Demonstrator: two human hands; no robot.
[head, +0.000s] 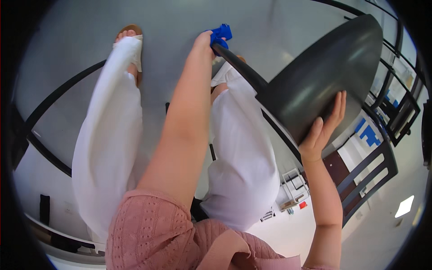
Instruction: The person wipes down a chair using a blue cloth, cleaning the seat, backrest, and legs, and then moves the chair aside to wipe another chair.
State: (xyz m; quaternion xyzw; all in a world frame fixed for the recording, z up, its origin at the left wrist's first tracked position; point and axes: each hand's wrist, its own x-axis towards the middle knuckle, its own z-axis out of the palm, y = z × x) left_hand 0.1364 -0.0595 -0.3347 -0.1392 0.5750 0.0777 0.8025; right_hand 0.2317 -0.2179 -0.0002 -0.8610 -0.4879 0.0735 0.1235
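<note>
A black chair with a smooth seat is tilted in front of me on the right. From the seat's near corner, a black chair leg reaches up and left. My left hand is closed around a bunched blue cloth, which wraps the far end of this leg. Some of its fingers are hidden behind cloth and leg. My right hand presses against the lower part of the seat, thumb and fingers spread along its surface, steadying it.
A slotted black backrest stands behind my right forearm. More black frames crowd the right edge, with blue-and-white items beyond. A white metal rack is farther off. Curved black tubing passes beside my left leg.
</note>
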